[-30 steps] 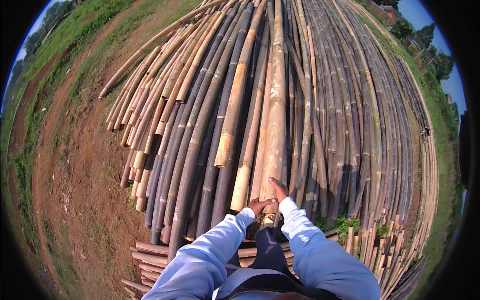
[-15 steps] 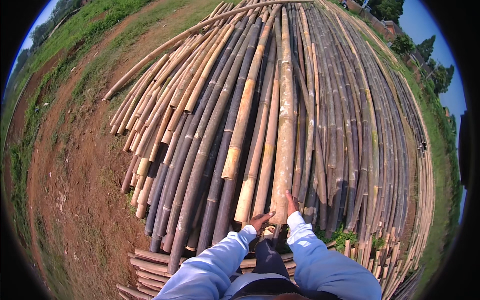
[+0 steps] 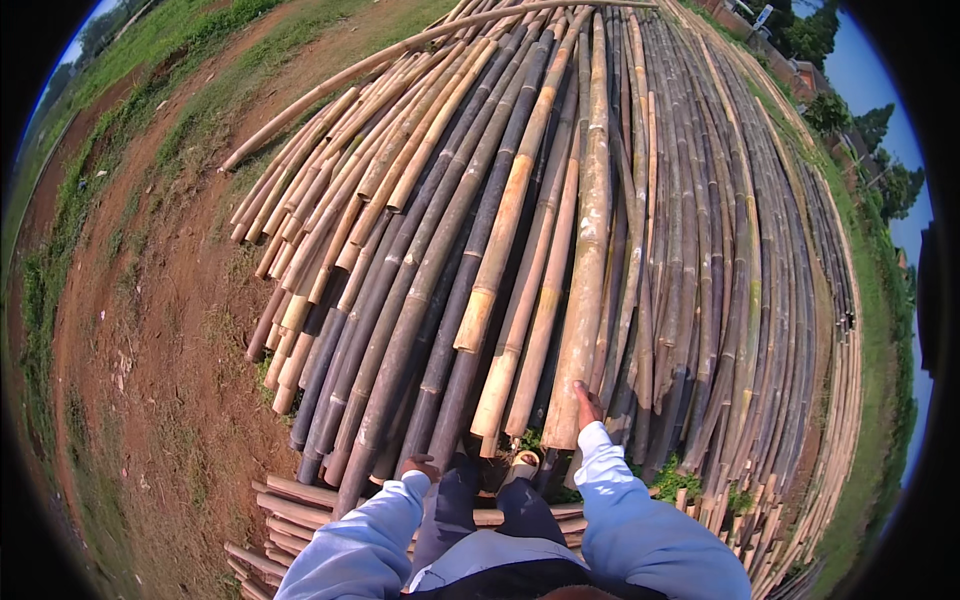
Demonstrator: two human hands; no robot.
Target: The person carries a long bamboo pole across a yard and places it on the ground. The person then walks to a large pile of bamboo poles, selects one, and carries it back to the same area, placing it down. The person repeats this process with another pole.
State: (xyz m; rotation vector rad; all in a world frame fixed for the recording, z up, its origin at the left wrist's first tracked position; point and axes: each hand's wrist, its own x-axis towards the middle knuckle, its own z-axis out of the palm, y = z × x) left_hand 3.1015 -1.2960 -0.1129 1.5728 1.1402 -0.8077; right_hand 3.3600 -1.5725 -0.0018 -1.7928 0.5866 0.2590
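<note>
My right hand (image 3: 588,404) grips the right side of a thick, pale, blotchy bamboo pole (image 3: 592,230) near its near end, with the thumb side up and the other fingers mostly hidden. That pole lies lengthwise on a wide stack of bamboo, its cut end toward me. My left hand (image 3: 420,466) is off the pole, low beside my leg and in front of the ends of dark bamboo poles (image 3: 440,390). It holds nothing that I can see, its fingers loosely bent. Shorter-reaching pale poles (image 3: 496,395) lie between my two hands.
Crosswise bamboo poles (image 3: 300,510) lie low at the left of my legs. One long pole (image 3: 330,90) slants across the far left of the stack. Bare reddish ground (image 3: 170,350) borders the left; grass (image 3: 885,330) runs along the right. My sandalled foot (image 3: 524,460) stands at the pole ends.
My left hand has let go of the thick bamboo pole and moved left and down to my leg. My right hand stays on the pole. The view has shifted slightly.
</note>
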